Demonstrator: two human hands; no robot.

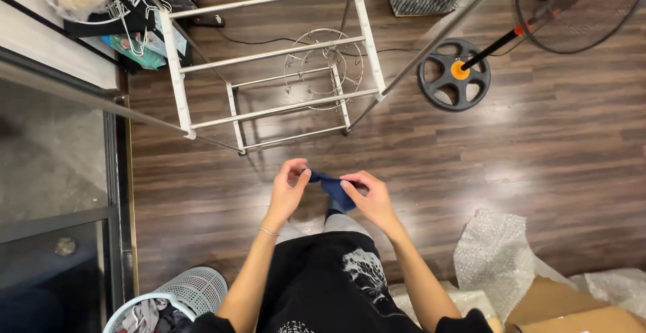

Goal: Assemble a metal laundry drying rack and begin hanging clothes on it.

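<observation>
Navy cloth (334,190) stretched left-right between left hand (288,191), right hand (372,200).

A home: drying rack (269,70), laundry basket (192,292) and fan (579,3) on wood floor (538,151).

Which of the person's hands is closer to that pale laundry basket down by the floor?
Left. The left hand is above and slightly right of the laundry basket; the right hand is farther right, pinching the other end of the dark blue cloth.
</observation>
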